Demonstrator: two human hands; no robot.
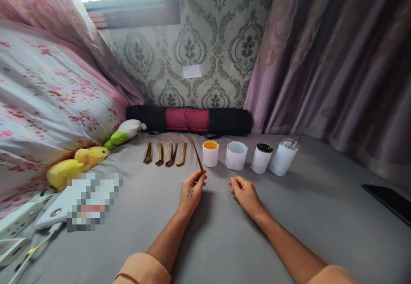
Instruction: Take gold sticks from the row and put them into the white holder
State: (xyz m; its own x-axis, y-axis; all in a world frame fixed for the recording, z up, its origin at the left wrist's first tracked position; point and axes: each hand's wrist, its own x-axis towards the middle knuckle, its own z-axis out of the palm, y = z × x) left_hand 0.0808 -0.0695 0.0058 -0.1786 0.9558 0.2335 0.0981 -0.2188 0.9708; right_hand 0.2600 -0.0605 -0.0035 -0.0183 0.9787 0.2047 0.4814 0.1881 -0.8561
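Between the fingertips of my left hand [192,192] is a thin brown stick [197,155], upright and leaning left, its lower end hidden by the fingers. Just to its right stands a white-wrapped container [210,157] with an orange-yellow inside. My right hand [245,193] hovers in front of a whitish, wide-mouthed cup [236,157], fingers curled in and nothing showing in them. Further right are a white-wrapped container with a dark inside [261,159] and a taller wrapped glass jar [283,159]. Left of the held stick lie several small bundles of bent golden-brown sticks [171,155].
A black and maroon rolled bag [187,119] lies along the wall. Plush toys [77,164], a white device with a cable [58,211] and a power strip [19,219] are at left. A black phone [388,202] lies at right on the grey sheet [224,245].
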